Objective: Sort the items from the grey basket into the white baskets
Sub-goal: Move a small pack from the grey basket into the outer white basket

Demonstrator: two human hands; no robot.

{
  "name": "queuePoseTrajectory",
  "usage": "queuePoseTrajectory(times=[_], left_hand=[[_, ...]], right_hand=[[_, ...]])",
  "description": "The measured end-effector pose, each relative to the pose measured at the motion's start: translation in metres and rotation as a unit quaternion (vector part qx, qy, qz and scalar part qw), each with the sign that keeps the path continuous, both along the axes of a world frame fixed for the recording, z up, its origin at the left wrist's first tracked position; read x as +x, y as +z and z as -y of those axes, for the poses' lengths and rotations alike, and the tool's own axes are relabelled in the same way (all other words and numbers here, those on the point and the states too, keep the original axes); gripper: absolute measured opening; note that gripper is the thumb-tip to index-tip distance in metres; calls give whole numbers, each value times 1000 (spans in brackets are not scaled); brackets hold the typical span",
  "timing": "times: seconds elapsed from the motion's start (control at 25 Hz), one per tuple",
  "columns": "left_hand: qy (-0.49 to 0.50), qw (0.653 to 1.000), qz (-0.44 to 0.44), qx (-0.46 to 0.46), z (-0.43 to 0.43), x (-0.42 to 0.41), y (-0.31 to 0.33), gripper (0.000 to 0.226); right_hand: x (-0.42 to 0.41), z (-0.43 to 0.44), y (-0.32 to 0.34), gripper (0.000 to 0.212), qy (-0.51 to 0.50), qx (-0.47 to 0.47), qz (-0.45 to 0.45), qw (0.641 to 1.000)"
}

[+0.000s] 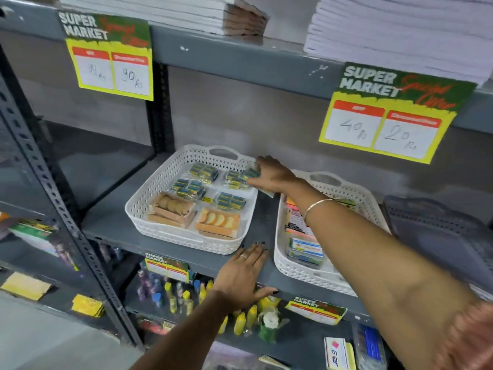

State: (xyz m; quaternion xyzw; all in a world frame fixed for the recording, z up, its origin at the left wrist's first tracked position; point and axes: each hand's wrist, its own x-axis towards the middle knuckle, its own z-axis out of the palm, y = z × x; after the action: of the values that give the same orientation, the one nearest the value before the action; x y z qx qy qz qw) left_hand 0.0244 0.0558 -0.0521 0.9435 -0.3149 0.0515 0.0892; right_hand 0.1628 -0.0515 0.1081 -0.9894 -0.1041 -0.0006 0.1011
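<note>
Two white baskets stand on the grey shelf. The left white basket (160,182) holds several blue-yellow packets (204,172) and two orange biscuit boxes (217,222). My right hand (269,174) reaches over its far right corner and is shut on a blue-yellow packet (252,173). The right white basket (298,271) holds colourful packs and lies partly under my right forearm. My left hand (242,276) rests flat, fingers spread, on the shelf's front edge between the two baskets. The grey basket (432,225) sits at the far right on the same shelf.
Yellow price signs (386,113) hang from the shelf above, which carries stacks of white paper (400,30). The shelf below holds small bottles (173,295) and packets. A perforated metal upright (53,193) runs down the left.
</note>
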Motion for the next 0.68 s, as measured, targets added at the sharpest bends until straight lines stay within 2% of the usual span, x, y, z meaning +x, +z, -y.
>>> queuePoseTrajectory(times=[0.24,0.36,0.68], left_hand=[[2,1000,17,-15,2,4,-10,84],[8,999,10,-29,3,4,-15,83],[22,997,58,-43,3,3,-17,84]], right_hand=[[39,-42,-40,59,73,-35,-64,995],[46,-47,-50,56,80,-49,-79,993],[51,-48,-73,58,100,-83,-120,984]])
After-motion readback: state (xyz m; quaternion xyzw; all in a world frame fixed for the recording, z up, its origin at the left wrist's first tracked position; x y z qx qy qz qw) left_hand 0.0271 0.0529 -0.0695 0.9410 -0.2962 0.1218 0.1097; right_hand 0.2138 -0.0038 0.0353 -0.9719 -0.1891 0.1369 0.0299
